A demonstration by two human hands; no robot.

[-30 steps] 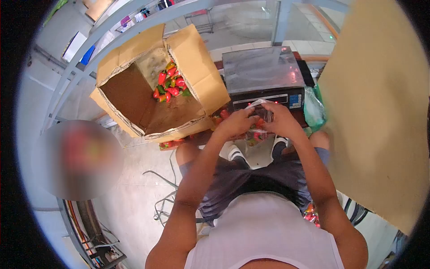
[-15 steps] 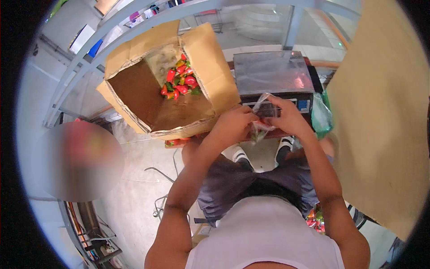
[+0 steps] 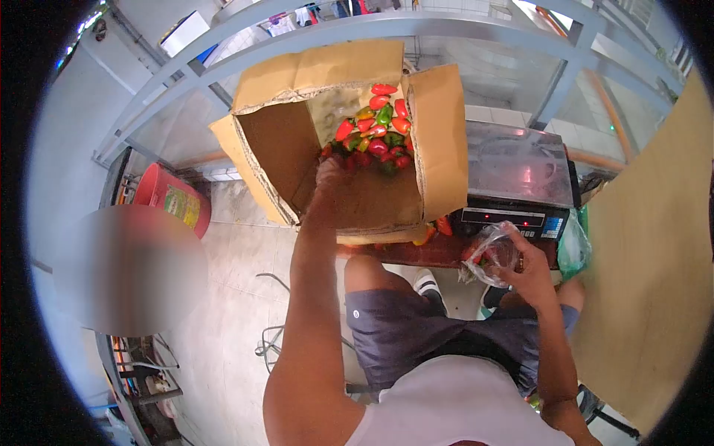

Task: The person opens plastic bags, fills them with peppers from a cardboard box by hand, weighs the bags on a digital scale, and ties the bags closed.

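My left hand [image 3: 332,172] reaches into an open cardboard box [image 3: 442,141], at the lower left edge of a pile of red, green and orange peppers [image 3: 378,146]. Its fingers are hidden among the peppers and in shadow. To the right, my right hand [image 3: 526,266] grips a clear plastic bag [image 3: 500,254] by its rim, and the bag's mouth gapes. Some red peppers show inside the bag. Just beyond the bag stands a scale [image 3: 513,165] with red lit digits.
A red bucket [image 3: 172,199] stands at the left. A green-tinted plastic bag [image 3: 573,249] hangs right of the scale. A large cardboard sheet [image 3: 647,260] rises at the right. Metal railings [image 3: 387,26] cross behind the box. More peppers lie under the box's front edge.
My left hand has left the plastic bag and gone into the box. My right hand keeps the bag, now opened wider. The view has shifted left, so the box appears farther right.
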